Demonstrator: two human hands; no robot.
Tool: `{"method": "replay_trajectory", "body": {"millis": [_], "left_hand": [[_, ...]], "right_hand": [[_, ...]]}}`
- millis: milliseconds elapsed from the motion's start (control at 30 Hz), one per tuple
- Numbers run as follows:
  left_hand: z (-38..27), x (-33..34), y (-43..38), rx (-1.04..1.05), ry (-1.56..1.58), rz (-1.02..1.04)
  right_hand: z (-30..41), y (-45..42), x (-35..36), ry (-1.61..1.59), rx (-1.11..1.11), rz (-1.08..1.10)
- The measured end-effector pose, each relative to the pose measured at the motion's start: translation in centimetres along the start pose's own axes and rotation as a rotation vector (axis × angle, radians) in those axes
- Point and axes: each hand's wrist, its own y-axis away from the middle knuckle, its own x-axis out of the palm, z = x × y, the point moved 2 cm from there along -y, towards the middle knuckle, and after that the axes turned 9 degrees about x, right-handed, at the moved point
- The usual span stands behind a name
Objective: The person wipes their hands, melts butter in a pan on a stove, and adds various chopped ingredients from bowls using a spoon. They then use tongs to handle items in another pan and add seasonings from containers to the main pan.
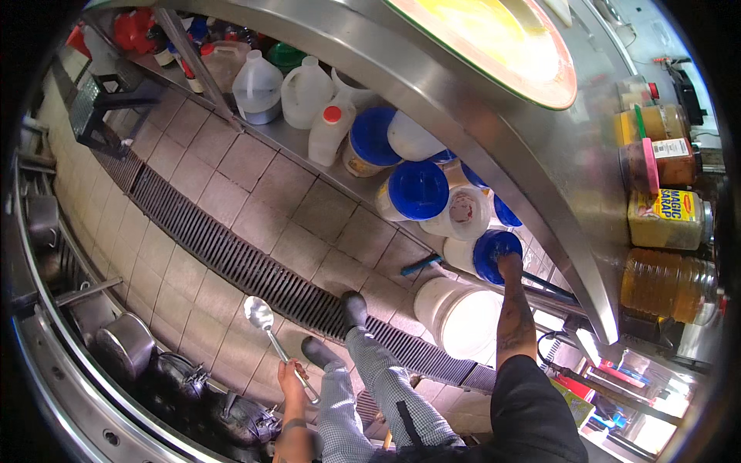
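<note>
My left hand (293, 376) grips the handle of a large metal serving spoon (267, 324), its bowl pointing away from me over the tiled floor. My right arm reaches forward to a white tub with a blue lid (492, 257) at the end of the low steel shelf. The fingers of my right hand (509, 265) touch the lid; whether they grip its rim is not clear. Just nearer stands a large white bucket (463, 318). Beside the touched tub is an open-looking whitish container (466, 211), with another blue-lidded tub (418, 191) next to it.
Above the low shelf runs a steel counter (440, 98) with a rimmed plate (556, 75) and seasoning jars (663, 220). Plastic jugs (257, 87) line the shelf. A floor drain grate (243, 260) crosses by my feet. Metal pots (124, 344) stand at left, a black stool (101, 104) at far left.
</note>
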Motion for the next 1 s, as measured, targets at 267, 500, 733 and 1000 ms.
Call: {"method": "replay_trajectory", "body": {"millis": [267, 500, 733, 1000], "left_hand": [[0.7, 3.3, -0.1, 0.02, -0.02, 0.125], [0.0, 8.1, 1.0, 0.037, -0.021, 0.242], [1.5, 9.9, 0.4, 0.035, 0.018, 0.361], [0.4, 13.7, 2.3, 0.015, 0.069, 0.394]], "right_hand": [[-0.8, 0.9, -0.9, -0.074, -0.016, -0.09], [4.6, 4.1, -1.6, -0.314, -0.622, -0.529], [9.0, 0.8, -0.1, -0.236, -0.754, -0.467], [9.5, 17.6, 1.7, -0.415, -0.864, 0.643]]}}
